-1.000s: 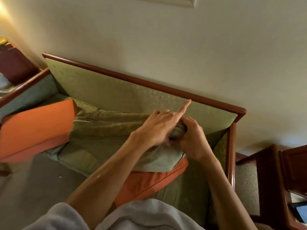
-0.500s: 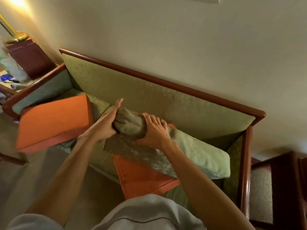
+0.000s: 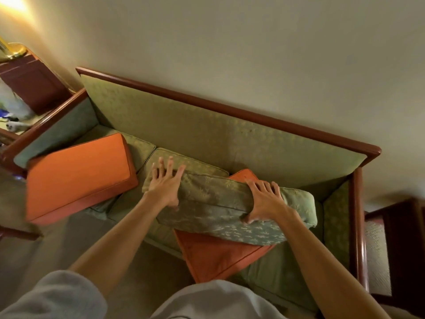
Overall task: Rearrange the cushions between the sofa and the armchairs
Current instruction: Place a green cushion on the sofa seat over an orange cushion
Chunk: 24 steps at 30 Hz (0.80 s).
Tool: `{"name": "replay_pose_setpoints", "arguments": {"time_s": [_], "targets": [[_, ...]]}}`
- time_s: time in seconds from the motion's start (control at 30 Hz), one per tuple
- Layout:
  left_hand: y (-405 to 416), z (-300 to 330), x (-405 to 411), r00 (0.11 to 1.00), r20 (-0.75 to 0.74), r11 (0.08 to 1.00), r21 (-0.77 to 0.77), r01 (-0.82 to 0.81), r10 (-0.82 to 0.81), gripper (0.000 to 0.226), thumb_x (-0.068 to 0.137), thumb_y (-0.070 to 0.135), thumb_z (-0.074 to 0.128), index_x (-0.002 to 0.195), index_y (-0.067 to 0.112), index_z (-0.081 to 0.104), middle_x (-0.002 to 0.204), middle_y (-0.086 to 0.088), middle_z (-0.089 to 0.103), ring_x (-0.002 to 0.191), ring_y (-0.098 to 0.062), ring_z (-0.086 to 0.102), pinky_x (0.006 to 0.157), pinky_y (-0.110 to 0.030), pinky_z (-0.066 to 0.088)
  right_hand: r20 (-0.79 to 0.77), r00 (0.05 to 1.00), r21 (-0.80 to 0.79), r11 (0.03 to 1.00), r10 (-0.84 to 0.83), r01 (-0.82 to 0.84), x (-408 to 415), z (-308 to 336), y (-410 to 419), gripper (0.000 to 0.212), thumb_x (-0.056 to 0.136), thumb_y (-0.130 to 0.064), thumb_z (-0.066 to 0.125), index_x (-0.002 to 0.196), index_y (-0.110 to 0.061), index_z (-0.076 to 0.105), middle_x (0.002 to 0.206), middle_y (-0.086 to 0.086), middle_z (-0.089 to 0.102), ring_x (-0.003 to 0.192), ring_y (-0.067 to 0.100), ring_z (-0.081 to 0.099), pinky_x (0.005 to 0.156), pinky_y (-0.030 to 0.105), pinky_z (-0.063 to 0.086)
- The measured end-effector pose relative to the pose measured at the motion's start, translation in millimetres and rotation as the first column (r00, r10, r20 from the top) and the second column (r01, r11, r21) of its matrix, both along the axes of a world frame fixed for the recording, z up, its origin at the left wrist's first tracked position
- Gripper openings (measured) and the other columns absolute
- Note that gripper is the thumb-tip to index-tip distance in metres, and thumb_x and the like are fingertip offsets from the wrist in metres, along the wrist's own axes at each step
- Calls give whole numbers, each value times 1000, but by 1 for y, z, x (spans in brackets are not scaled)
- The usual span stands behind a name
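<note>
A long green patterned cushion [image 3: 220,203] lies slanted across the green sofa [image 3: 207,125], on top of an orange cushion [image 3: 218,254] at the seat's right half. My right hand [image 3: 264,200] is shut over the cushion's top edge near its right end. My left hand [image 3: 164,185] lies flat against its left end, fingers spread and not curled around it. A second, thicker orange cushion [image 3: 78,173] leans on the sofa's left end and overhangs the seat's front edge.
The sofa has a dark wooden frame [image 3: 230,109] and stands against a plain wall. A dark wooden side table [image 3: 34,84] with a brass lamp base stands at the left. A wooden armchair [image 3: 391,249] with a woven panel stands at the right.
The green cushion, bunched up under both hands before, now lies stretched out. My hands have moved apart, the left to its left end, the right toward its right end.
</note>
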<state>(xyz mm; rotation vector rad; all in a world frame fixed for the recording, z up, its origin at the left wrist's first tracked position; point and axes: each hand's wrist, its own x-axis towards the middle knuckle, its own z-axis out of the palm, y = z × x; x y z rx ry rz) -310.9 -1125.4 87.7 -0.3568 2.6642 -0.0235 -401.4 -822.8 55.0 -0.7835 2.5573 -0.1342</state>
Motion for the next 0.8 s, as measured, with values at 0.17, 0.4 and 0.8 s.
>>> {"name": "replay_pose_setpoints", "arguments": {"time_s": [0.17, 0.4, 0.8], "targets": [[39, -25, -15, 982, -148, 988, 75, 131, -119, 138, 52, 63, 88, 155, 21, 8, 154, -14, 28, 145, -41, 21, 120, -62, 9, -124, 980, 0, 988, -154, 155, 6, -5, 19, 126, 51, -68, 83, 150, -21, 22, 149, 4, 38, 141, 27, 29, 119, 51, 14], [21, -33, -39, 984, -131, 987, 94, 133, -120, 124, 51, 62, 90, 147, 13, 29, 148, -7, 35, 142, -34, 27, 119, -61, 13, -156, 968, -26, 980, -199, 197, 4, -13, 3, 112, 48, -69, 84, 136, -15, 40, 143, 3, 47, 136, 26, 35, 116, 51, 22], [10, -35, -71, 988, -112, 985, 127, 120, -106, 116, 55, 63, 88, 144, 13, 33, 147, -6, 40, 141, -34, 28, 120, -60, 14, -113, 975, -81, 980, -190, 181, -40, -17, -7, 100, 50, -66, 79, 130, -18, 44, 135, 1, 52, 130, 24, 41, 114, 50, 25]]}}
